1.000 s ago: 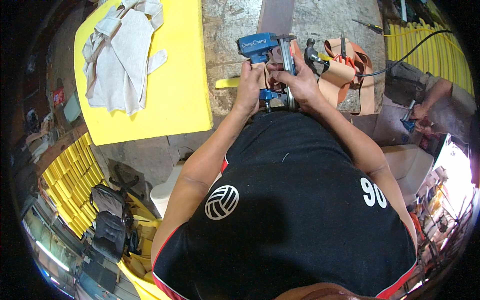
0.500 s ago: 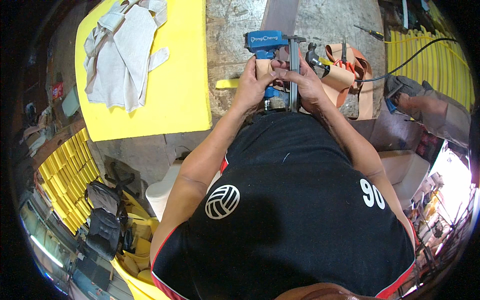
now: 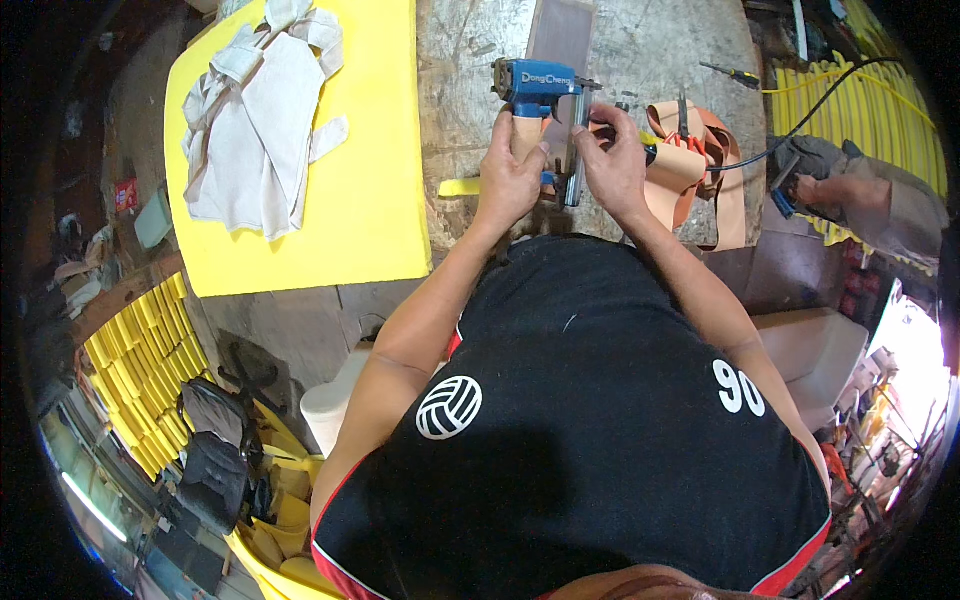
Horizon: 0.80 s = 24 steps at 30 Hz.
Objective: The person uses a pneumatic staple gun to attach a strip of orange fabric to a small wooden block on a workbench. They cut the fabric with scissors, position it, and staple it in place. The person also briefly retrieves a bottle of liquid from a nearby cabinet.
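Note:
A blue air staple gun point(image 3: 538, 85) is held just in front of my body, its head pointing away to the left. My left hand point(image 3: 510, 178) wraps round its tan-covered handle point(image 3: 526, 138). Along the gun's right side runs a long grey metal magazine point(image 3: 574, 170). My right hand point(image 3: 615, 168) is closed at that magazine, thumb against its edge and fingers bent beside it; part of their contact is hidden. Behind the gun a dark flat strip point(image 3: 562, 35) lies on the worn worktable point(image 3: 470, 60).
A yellow foam sheet point(image 3: 375, 200) with a folded pale cloth piece point(image 3: 255, 140) lies at the left. At right are a tan tool belt point(image 3: 675, 172) holding tools, a screwdriver point(image 3: 742, 76) and a black hose point(image 3: 800, 130). Another person's arm point(image 3: 850, 190) works at far right.
My right hand has drawn apart from my left and now rests at the magazine's right side. The magazine's near end sits higher in view. My left hand keeps hold of the handle.

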Tool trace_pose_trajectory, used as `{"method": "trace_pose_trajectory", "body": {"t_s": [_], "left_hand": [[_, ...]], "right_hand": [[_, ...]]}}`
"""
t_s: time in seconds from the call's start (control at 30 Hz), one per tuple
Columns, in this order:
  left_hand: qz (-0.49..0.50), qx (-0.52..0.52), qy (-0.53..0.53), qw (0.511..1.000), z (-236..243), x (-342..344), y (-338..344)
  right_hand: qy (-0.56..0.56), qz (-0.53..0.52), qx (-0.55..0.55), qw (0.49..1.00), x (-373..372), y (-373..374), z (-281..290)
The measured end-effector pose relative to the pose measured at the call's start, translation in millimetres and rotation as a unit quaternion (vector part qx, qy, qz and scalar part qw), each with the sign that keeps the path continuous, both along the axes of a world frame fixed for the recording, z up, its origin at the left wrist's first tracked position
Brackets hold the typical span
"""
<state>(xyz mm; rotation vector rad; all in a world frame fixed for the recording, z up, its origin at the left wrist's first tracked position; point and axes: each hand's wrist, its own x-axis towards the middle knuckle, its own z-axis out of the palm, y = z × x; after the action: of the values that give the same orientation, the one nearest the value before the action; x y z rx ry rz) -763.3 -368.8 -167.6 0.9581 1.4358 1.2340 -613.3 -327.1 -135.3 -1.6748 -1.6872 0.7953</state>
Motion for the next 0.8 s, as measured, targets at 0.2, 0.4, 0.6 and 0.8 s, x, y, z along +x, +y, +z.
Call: {"method": "trace_pose_trajectory", "body": {"t_s": [0.2, 0.4, 0.6, 0.8], "left_hand": [[-0.004, 0.007, 0.129, 0.992, 11.8, 3.7, 2.6], [-0.121, -0.029, 0.124, 0.984, 23.3, 4.7, 2.3], [-0.09, -0.084, -0.009, 0.992, 17.6, 7.6, -6.1], [-0.12, 0.03, 0.195, 0.973, 6.9, 11.0, -10.5]], "right_hand": [[0.137, 0.071, -0.216, 0.964, -13.8, 0.7, 2.5], [0.309, 0.015, -0.283, 0.908, -3.8, -3.7, -14.7], [0.435, -0.064, -0.356, 0.825, -3.6, -8.5, -2.7], [0.45, -0.047, -0.386, 0.804, 8.7, -5.8, -25.4]]}}
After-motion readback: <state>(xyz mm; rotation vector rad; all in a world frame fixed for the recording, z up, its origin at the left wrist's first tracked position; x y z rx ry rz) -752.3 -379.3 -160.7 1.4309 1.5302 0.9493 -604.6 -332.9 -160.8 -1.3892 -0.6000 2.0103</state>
